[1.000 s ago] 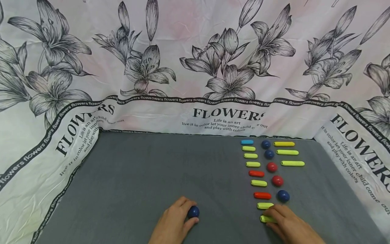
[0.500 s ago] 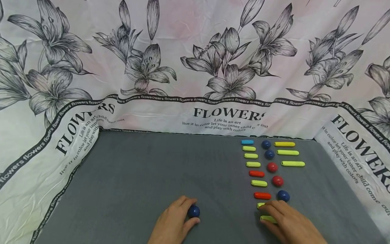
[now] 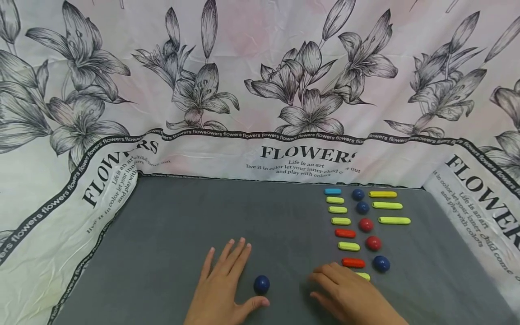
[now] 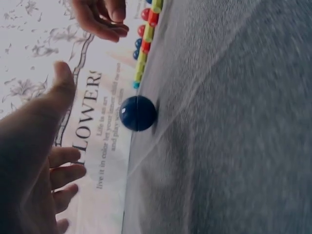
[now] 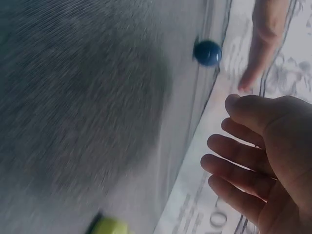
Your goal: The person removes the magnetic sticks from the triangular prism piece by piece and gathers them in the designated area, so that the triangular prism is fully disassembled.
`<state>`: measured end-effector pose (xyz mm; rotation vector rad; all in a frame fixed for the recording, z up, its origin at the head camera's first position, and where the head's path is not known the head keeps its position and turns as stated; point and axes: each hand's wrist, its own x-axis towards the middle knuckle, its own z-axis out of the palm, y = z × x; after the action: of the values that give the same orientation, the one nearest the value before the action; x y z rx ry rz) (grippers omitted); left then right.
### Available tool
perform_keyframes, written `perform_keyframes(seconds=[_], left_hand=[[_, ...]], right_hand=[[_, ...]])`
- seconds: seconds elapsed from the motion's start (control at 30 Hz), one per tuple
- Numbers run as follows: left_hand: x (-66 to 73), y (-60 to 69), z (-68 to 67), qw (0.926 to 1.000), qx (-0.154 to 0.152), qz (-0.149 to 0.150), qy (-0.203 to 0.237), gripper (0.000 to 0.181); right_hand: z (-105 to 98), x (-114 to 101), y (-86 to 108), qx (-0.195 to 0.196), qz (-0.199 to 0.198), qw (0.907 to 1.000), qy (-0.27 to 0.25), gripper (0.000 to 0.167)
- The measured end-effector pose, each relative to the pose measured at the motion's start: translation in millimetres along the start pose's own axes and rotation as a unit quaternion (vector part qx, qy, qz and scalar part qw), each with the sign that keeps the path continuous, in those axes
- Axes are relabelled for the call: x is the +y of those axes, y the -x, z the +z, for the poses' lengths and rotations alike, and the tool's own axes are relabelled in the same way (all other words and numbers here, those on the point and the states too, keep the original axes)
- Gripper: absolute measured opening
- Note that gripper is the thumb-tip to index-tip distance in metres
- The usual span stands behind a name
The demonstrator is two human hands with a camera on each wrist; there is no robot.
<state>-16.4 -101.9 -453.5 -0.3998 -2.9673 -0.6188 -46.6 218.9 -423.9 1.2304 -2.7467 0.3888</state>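
A dark blue ball (image 3: 262,284) lies on the grey cloth between the two hands. Beside it, to its left, my left hand (image 3: 223,284) spreads its fingers straight, its thumb just in front of the ball; the left wrist view shows a gap between that hand and the ball (image 4: 138,113). My right hand (image 3: 349,291) hovers right of the ball with loosely bent fingers and nothing in them. It partly covers a short yellow-green stick (image 3: 363,276) at the near end of a column. A blurred yellow-green piece (image 5: 109,226) shows low in the right wrist view.
On the right, short sticks in blue, yellow-green and red (image 3: 345,233) form a column. Next to it runs a line of blue and red balls (image 3: 373,243), then several longer yellow and yellow-green sticks (image 3: 394,220). A flower-printed cloth (image 3: 227,155) stands behind and at both sides.
My left hand has let go of the blue ball and straightened its fingers. My right hand has left the nearest yellow-green stick and moved left.
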Motion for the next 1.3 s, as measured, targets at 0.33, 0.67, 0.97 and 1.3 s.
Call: perform_keyframes(seconds=[0.33, 0.67, 0.97, 1.3], left_hand=[[-9.8, 6.4, -4.8, 0.9970, 0.026, -0.028, -0.067, 0.127], [-14.5, 12.0, -4.6, 0.9949, 0.007, -0.041, -0.092, 0.135], [-14.2, 12.4, 1.0, 0.9949, 0.014, -0.027, -0.096, 0.134], [-13.3, 13.7, 5.5, 0.9935, 0.032, -0.018, -0.108, 0.136]], right_hand=[[12.4, -20.8, -28.7, -0.075, -0.019, 0.9960, -0.045, 0.035], [23.8, -33.9, -50.2, -0.087, -0.021, 0.9939, -0.065, 0.046], [31.8, -39.4, -63.1, -0.097, -0.046, 0.9928, -0.053, 0.046], [45.5, -44.2, -71.4, -0.098, -0.085, 0.9912, -0.026, 0.050]])
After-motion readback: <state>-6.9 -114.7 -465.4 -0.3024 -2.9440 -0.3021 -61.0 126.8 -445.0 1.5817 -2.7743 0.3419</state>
